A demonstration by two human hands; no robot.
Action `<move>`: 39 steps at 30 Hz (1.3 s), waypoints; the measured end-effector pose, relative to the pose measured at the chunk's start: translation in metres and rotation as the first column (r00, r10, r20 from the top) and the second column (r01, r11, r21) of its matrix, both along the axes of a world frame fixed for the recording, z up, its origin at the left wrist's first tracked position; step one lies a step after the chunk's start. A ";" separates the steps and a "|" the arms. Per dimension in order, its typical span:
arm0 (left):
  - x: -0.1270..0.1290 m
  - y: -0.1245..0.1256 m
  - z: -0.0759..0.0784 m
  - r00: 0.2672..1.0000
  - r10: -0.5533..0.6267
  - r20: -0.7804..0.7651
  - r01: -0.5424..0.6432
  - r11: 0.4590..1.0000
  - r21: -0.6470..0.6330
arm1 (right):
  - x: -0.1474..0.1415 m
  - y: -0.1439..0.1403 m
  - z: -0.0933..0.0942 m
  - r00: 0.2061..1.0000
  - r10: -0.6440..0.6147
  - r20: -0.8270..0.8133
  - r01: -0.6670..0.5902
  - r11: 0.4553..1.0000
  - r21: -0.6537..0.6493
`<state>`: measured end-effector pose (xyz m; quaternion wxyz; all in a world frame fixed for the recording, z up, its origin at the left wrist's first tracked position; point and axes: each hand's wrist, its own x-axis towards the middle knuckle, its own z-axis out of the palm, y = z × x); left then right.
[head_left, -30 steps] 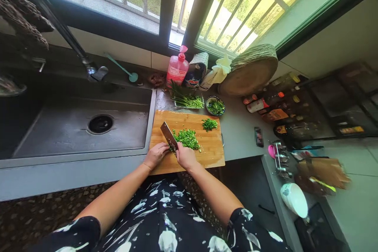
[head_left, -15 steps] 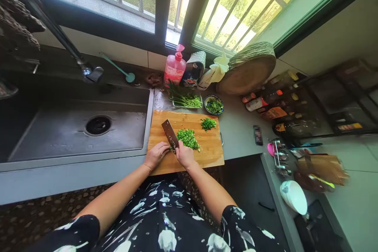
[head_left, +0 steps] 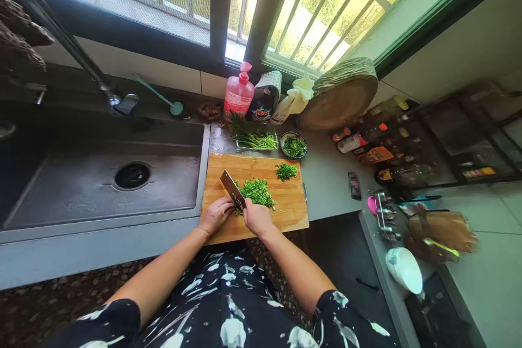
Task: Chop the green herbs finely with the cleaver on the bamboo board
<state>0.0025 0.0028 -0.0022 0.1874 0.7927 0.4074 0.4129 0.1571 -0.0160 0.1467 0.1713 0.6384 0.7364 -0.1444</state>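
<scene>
Head view: right hand [head_left: 258, 218] wraps handle of broad rectangular dark-metal cleaver [head_left: 232, 188]; pale specks on blade. Left hand [head_left: 215, 215] lies beside blade, fingers bunched; cannot tell what fingertips grip. Loose heap of finely chopped bright-green stalks [head_left: 258, 192] sits right of blade, on rectangular light-brown wooden cutting board [head_left: 291, 204]. Smaller chopped dark-green pile [head_left: 286, 171] near board's far right corner. Beyond board: long uncut green stalks [head_left: 263, 140].
</scene>
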 end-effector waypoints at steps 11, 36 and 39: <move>-0.001 0.000 -0.007 0.999 0.012 -0.044 -0.013 1.000 -0.014 | -0.016 0.006 -0.032 0.998 0.036 -0.045 -0.034 0.997 0.064; -0.001 -0.001 -0.006 1.000 0.010 0.008 -0.010 1.000 -0.016 | 0.004 0.001 -0.009 0.998 0.063 -0.019 -0.063 0.998 -0.002; -0.002 -0.001 -0.006 1.000 0.005 0.007 -0.005 0.999 -0.041 | -0.003 0.001 -0.023 0.999 0.048 -0.025 -0.048 0.999 0.005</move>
